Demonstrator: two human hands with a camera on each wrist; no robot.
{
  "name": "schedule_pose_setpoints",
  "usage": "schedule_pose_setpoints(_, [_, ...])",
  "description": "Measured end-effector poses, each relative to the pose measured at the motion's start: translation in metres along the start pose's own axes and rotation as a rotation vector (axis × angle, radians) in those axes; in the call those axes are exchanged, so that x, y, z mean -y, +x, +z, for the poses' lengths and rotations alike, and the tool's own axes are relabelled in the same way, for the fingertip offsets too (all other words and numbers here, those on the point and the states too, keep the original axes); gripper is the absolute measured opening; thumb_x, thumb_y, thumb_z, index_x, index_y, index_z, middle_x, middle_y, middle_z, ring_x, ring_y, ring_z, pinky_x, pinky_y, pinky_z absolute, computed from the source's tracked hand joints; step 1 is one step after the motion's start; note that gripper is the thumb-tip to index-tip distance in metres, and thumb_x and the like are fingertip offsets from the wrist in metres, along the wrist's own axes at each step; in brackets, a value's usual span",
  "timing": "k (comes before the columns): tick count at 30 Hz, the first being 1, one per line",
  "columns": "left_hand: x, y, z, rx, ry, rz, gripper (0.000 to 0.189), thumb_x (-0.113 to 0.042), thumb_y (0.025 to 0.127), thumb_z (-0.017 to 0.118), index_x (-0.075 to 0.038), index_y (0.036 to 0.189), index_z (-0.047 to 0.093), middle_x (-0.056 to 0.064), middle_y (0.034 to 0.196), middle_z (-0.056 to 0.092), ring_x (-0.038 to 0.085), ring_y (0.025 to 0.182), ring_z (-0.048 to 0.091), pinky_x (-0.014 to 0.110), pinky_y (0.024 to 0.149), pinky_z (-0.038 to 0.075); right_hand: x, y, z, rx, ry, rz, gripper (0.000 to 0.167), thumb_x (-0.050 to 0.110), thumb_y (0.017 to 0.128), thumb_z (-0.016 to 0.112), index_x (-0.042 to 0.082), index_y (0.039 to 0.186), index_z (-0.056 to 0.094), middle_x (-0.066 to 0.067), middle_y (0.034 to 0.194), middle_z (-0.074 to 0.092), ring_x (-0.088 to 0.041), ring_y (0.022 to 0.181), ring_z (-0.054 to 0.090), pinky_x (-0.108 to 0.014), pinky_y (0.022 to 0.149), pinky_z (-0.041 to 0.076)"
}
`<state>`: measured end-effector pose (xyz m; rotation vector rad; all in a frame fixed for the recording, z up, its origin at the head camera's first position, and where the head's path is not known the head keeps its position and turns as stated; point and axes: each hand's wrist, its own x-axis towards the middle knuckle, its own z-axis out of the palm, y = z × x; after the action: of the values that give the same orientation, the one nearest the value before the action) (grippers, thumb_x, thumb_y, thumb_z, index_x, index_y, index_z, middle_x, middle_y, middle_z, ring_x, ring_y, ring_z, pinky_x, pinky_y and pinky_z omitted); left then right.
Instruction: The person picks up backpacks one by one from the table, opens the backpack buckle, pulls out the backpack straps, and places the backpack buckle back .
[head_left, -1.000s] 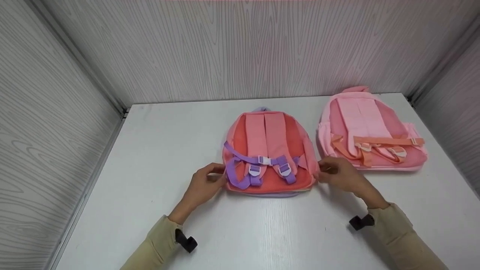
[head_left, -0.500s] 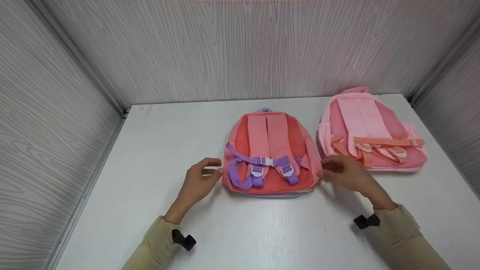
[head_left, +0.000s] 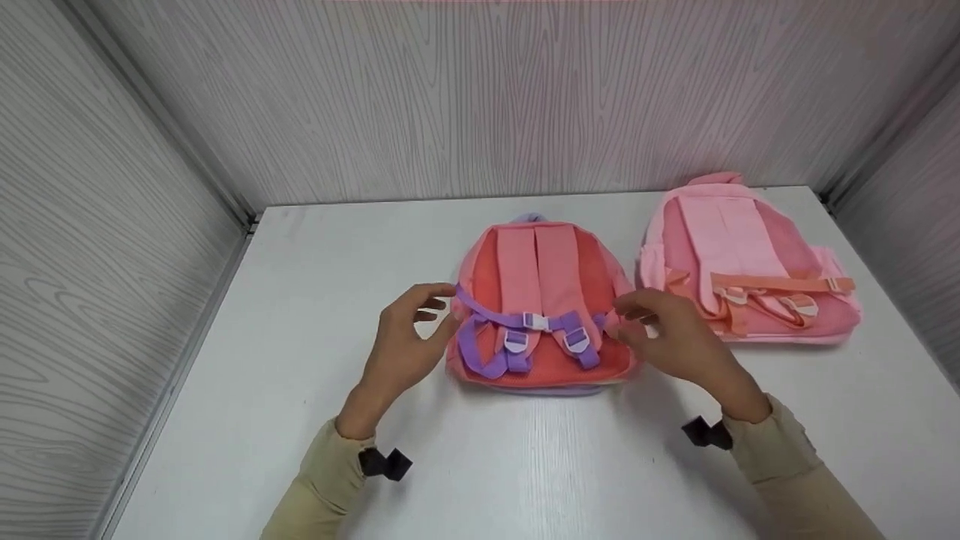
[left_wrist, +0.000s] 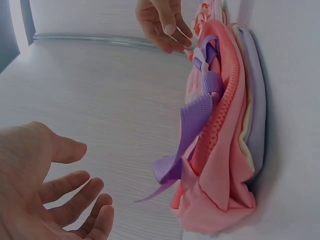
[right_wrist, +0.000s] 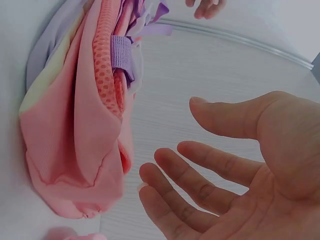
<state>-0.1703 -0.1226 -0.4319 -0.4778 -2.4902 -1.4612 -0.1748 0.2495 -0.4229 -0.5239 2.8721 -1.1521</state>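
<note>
A coral-pink backpack point(head_left: 544, 262) lies on the table with its back panel up. Its purple straps point(head_left: 487, 367) and white buckle point(head_left: 535, 322) show across the lower half. My left hand point(head_left: 409, 337) is at the bag's left side, fingers loosely bent with nothing in them. In the left wrist view a gap parts that hand point(left_wrist: 55, 185) from the bag point(left_wrist: 220, 190). On the other side my right hand point(head_left: 671, 334) overlaps the bag's right edge in the head view. The right wrist view shows this hand point(right_wrist: 225, 170) apart from the fabric, its fingers relaxed.
A lighter pink backpack point(head_left: 739, 232) with orange straps point(head_left: 780, 283) lies back side up at the right rear. Grey wood-grain panels point(head_left: 480, 97) enclose the white table point(head_left: 337, 255) at the back and sides.
Both hands have let go of the coral-pink backpack's sides and risen slightly. The bag has shifted a little to the right. The lighter backpack still lies in the same place.
</note>
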Motion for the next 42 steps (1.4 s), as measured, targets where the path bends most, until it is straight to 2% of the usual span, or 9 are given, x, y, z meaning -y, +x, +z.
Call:
schedule_pose_setpoints(6, [-0.01, 0.009, 0.015, 0.047, 0.033, 0.091, 0.037, -0.013, 0.1, 0.076, -0.004, 0.135, 0.067, 0.011, 0.131, 0.071, 0.034, 0.117, 0.068, 0.047, 0.103, 0.056, 0.007, 0.012, 0.009, -0.006, 0.036, -0.058, 0.034, 0.007, 0.095, 0.08, 0.001, 0.127, 0.073, -0.018, 0.123, 0.075, -0.038, 0.112, 0.07, -0.058, 0.1, 0.057])
schedule_pose_setpoints(10, [-0.012, 0.013, 0.022, 0.107, 0.051, 0.131, 0.038, -0.011, 0.099, 0.076, -0.002, 0.134, 0.066, 0.012, 0.128, 0.07, 0.034, 0.115, 0.069, 0.045, 0.103, 0.057, 0.012, 0.018, 0.014, 0.001, 0.042, -0.072, 0.036, 0.008, 0.094, 0.081, 0.0, 0.128, 0.073, -0.019, 0.123, 0.074, -0.039, 0.111, 0.069, -0.058, 0.101, 0.057])
schedule_pose_setpoints(15, [-0.014, 0.019, 0.029, 0.19, 0.123, 0.125, 0.039, -0.014, 0.1, 0.076, -0.003, 0.136, 0.064, 0.012, 0.13, 0.069, 0.031, 0.12, 0.067, 0.042, 0.107, 0.055, 0.018, 0.027, 0.02, 0.016, 0.037, -0.066, 0.038, 0.009, 0.095, 0.081, 0.0, 0.131, 0.071, -0.019, 0.127, 0.073, -0.039, 0.114, 0.069, -0.057, 0.102, 0.057])
schedule_pose_setpoints(20, [-0.017, 0.029, 0.038, 0.239, 0.194, 0.102, 0.044, -0.018, 0.101, 0.075, -0.002, 0.141, 0.062, 0.015, 0.135, 0.067, 0.034, 0.127, 0.063, 0.046, 0.111, 0.051, 0.023, 0.037, 0.028, 0.039, 0.002, -0.079, 0.04, 0.012, 0.097, 0.08, 0.001, 0.134, 0.07, -0.017, 0.131, 0.072, -0.039, 0.12, 0.07, -0.056, 0.102, 0.057])
schedule_pose_setpoints(26, [-0.021, 0.039, 0.047, 0.283, 0.299, 0.067, 0.048, -0.023, 0.101, 0.075, -0.004, 0.143, 0.061, 0.014, 0.142, 0.065, 0.032, 0.133, 0.059, 0.046, 0.116, 0.048, 0.028, 0.05, 0.037, 0.063, -0.057, -0.144, 0.039, 0.012, 0.096, 0.079, -0.001, 0.133, 0.072, -0.018, 0.131, 0.072, -0.038, 0.121, 0.07, -0.057, 0.104, 0.056])
schedule_pose_setpoints(30, [-0.023, 0.045, 0.054, 0.301, 0.393, 0.096, 0.044, -0.022, 0.1, 0.076, -0.004, 0.139, 0.065, 0.013, 0.138, 0.068, 0.031, 0.13, 0.061, 0.046, 0.115, 0.049, 0.033, 0.054, 0.045, 0.076, -0.116, -0.164, 0.037, 0.009, 0.095, 0.079, -0.002, 0.129, 0.073, -0.018, 0.125, 0.073, -0.037, 0.115, 0.071, -0.054, 0.101, 0.058])
schedule_pose_setpoints(34, [-0.028, 0.051, 0.061, 0.332, 0.497, 0.095, 0.041, -0.022, 0.097, 0.077, -0.005, 0.133, 0.068, 0.011, 0.131, 0.07, 0.03, 0.125, 0.063, 0.045, 0.111, 0.052, 0.034, 0.057, 0.053, 0.099, -0.165, -0.158, 0.036, 0.011, 0.093, 0.08, 0.0, 0.127, 0.074, -0.016, 0.118, 0.073, -0.032, 0.106, 0.071, -0.051, 0.097, 0.06])
schedule_pose_setpoints(37, [-0.029, 0.053, 0.067, 0.353, 0.57, 0.097, 0.04, -0.021, 0.093, 0.078, -0.005, 0.129, 0.07, 0.01, 0.121, 0.072, 0.028, 0.115, 0.066, 0.044, 0.105, 0.056, 0.03, 0.058, 0.059, 0.105, -0.178, -0.163, 0.034, 0.01, 0.092, 0.08, 0.001, 0.125, 0.076, -0.015, 0.114, 0.073, -0.029, 0.101, 0.07, -0.048, 0.094, 0.061])
schedule_pose_setpoints(42, [-0.024, 0.054, 0.077, 0.382, 0.605, 0.096, 0.038, -0.021, 0.091, 0.078, -0.006, 0.126, 0.072, 0.009, 0.111, 0.072, 0.027, 0.103, 0.066, 0.041, 0.095, 0.058, 0.023, 0.058, 0.069, 0.093, -0.183, -0.186, 0.029, 0.008, 0.092, 0.081, 0.0, 0.12, 0.077, -0.014, 0.107, 0.073, -0.028, 0.094, 0.067, -0.045, 0.089, 0.061])
